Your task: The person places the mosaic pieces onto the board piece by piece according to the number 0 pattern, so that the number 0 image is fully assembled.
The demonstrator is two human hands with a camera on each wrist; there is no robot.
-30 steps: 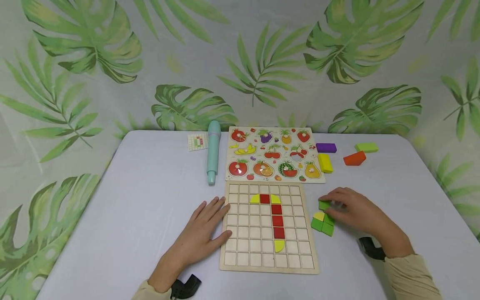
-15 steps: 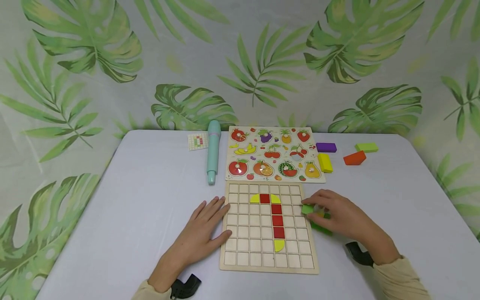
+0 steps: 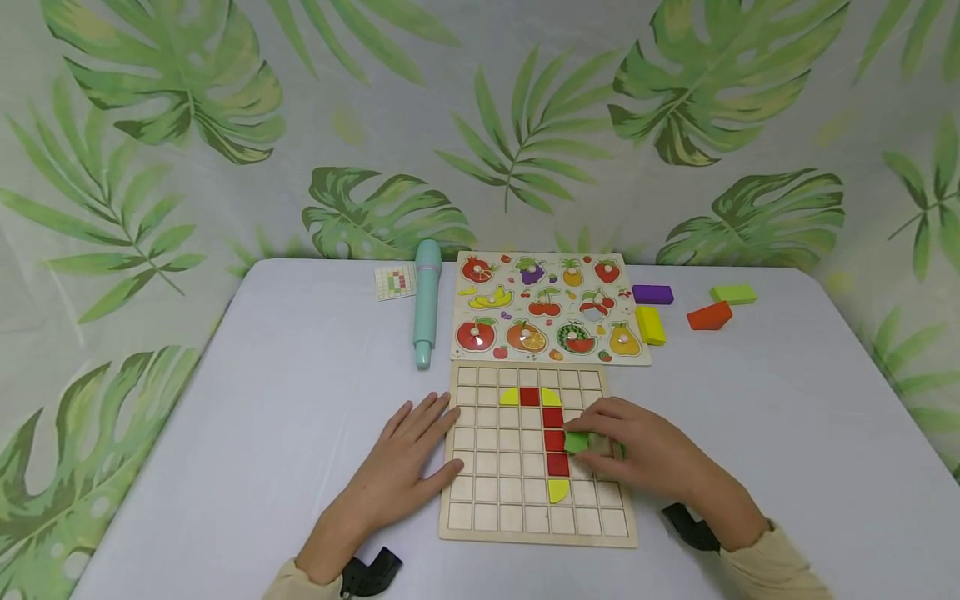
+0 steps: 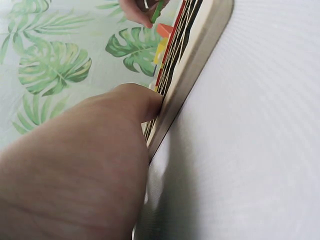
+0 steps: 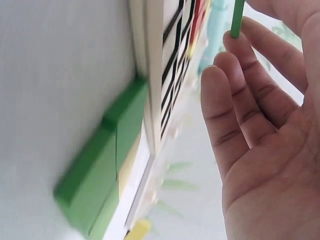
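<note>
Pinching a green tile (image 3: 576, 442) at its fingertips, the right hand (image 3: 637, 454) is hovering palm-down over the grid board (image 3: 480, 508) — the tile sits just right of the red column. The left hand (image 3: 408, 462) is lying flat and relaxed on the counter (image 3: 300, 400), fingers touching the board's left edge.

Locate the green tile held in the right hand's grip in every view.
Head: green tile at centre, over the grid board, beside the red column.
Left wrist: thin green sliver at the top edge, pinched by fingers.
Right wrist: edge-on green strip at top right.
Shared landmark: the grid board's wooden edge.
</note>
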